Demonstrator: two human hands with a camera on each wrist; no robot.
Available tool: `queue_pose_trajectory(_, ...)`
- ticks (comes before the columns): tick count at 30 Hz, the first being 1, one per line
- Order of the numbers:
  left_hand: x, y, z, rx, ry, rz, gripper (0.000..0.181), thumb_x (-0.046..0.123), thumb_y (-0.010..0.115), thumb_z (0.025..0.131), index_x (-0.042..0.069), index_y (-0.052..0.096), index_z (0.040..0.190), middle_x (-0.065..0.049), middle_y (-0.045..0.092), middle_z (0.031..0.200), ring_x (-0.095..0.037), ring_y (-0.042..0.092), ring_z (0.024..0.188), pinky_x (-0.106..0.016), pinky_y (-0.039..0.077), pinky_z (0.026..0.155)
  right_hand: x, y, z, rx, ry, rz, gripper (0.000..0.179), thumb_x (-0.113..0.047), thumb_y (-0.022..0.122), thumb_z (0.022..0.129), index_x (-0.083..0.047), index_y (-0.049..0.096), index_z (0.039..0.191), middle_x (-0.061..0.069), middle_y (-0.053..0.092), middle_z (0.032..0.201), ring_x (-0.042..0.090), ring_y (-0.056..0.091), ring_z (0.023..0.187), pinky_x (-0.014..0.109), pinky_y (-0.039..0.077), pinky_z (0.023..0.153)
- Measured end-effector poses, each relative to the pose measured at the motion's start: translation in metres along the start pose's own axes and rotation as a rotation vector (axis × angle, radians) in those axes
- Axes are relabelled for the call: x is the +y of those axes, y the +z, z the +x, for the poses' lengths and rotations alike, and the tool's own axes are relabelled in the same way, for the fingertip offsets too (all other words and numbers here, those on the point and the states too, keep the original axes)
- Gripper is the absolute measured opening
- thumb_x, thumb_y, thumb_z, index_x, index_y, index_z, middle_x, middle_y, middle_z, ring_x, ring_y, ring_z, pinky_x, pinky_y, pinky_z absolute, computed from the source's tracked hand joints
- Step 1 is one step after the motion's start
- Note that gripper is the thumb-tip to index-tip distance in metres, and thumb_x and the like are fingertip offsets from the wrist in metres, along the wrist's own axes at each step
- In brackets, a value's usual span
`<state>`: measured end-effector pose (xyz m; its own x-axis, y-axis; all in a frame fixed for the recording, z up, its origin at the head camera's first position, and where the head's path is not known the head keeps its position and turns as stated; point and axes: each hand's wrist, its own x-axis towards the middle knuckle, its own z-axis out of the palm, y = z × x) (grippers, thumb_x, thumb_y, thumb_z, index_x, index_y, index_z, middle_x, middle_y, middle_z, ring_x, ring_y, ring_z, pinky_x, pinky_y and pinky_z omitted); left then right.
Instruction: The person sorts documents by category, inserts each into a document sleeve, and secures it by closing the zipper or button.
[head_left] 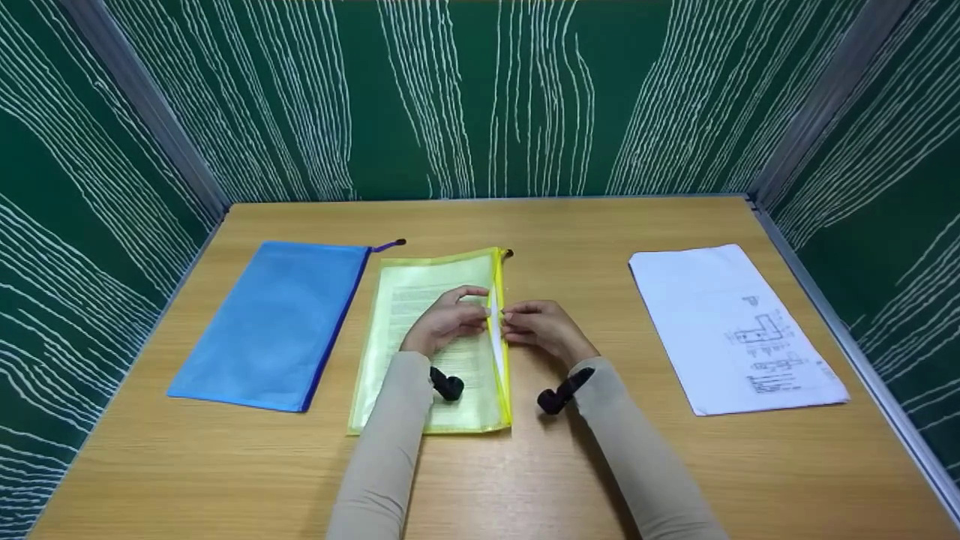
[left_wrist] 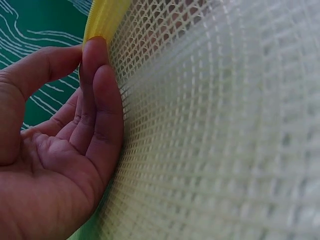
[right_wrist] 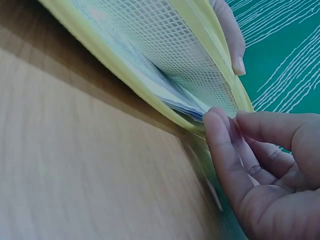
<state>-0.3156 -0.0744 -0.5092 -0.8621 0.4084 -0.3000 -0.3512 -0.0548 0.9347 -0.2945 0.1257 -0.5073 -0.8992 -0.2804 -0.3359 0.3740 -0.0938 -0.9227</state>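
Observation:
A yellow mesh zip pouch (head_left: 379,367) lies on the table with printed sheets showing through its front. Its yellow zip edge gapes along the right side, and sheets of paper (right_wrist: 185,106) show inside in the right wrist view. My left hand (head_left: 448,322) reaches over the pouch and pinches the upper zip edge between thumb and fingertip. From the right, my right hand (head_left: 547,330) pinches at the lower edge of the opening with thumb and fingers. A dark zip pull (head_left: 509,253) sits at the pouch's far right corner.
To the left lies a blue zip pouch (head_left: 262,330) with a purple pull tab (head_left: 386,246). A stack of white paper (head_left: 697,322) with a printed drawing lies at the right. Green panels (head_left: 480,97) with white lines border the wooden table (head_left: 570,465).

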Motion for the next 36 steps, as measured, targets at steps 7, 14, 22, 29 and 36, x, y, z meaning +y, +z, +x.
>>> queue_pose_trajectory(7, 0.001, 0.001, 0.001, -0.021, -0.007, 0.030, 0.045, 0.004, 0.066, 0.088, 0.008, 0.051, 0.130, -0.004, 0.065, 0.079, -0.014, 0.062, 0.067, -0.027, 0.054, 0.065, -0.002, -0.007, 0.002, 0.042, 0.026, -0.041, 0.030, -0.005, 0.058, 0.094, 0.009, 0.057, 0.121, 0.007, 0.066, 0.088, 0.014, 0.067, 0.077, 0.029, 0.058, 0.076)
queue_pose_trajectory(14, 0.000, 0.006, 0.002, -0.018, -0.021, 0.089, 0.047, 0.003, 0.065, 0.088, 0.006, 0.048, 0.131, -0.007, 0.064, 0.082, -0.014, 0.064, 0.067, -0.027, 0.055, 0.063, -0.003, -0.015, 0.003, 0.077, 0.045, -0.044, 0.030, -0.007, 0.054, 0.097, 0.007, 0.055, 0.123, 0.010, 0.066, 0.093, 0.015, 0.068, 0.081, 0.029, 0.058, 0.079)
queue_pose_trajectory(22, 0.004, 0.011, 0.001, -0.005, -0.024, 0.172, 0.047, 0.003, 0.063, 0.088, 0.004, 0.047, 0.132, -0.007, 0.063, 0.085, -0.014, 0.064, 0.068, -0.026, 0.055, 0.062, -0.007, -0.024, 0.006, 0.088, 0.026, -0.077, 0.032, -0.010, 0.055, 0.097, 0.005, 0.056, 0.125, 0.012, 0.066, 0.101, 0.016, 0.068, 0.086, 0.029, 0.057, 0.082)
queue_pose_trajectory(29, 0.006, 0.014, 0.002, 0.054, 0.059, 0.309, 0.042, 0.006, 0.061, 0.089, 0.003, 0.049, 0.130, -0.007, 0.059, 0.090, -0.016, 0.064, 0.070, -0.027, 0.055, 0.063, -0.013, -0.032, 0.012, 0.133, -0.012, -0.094, 0.031, -0.011, 0.055, 0.098, 0.004, 0.057, 0.125, 0.014, 0.065, 0.109, 0.016, 0.067, 0.092, 0.028, 0.056, 0.084)
queue_pose_trajectory(36, 0.008, 0.008, 0.006, 0.209, 0.247, 0.486, 0.041, 0.014, 0.059, 0.094, 0.005, 0.052, 0.133, -0.013, 0.057, 0.114, -0.022, 0.061, 0.099, -0.033, 0.053, 0.083, -0.024, -0.035, 0.020, 0.255, -0.067, -0.202, 0.031, -0.017, 0.054, 0.099, -0.003, 0.059, 0.126, 0.013, 0.062, 0.120, 0.019, 0.065, 0.103, 0.026, 0.055, 0.088)
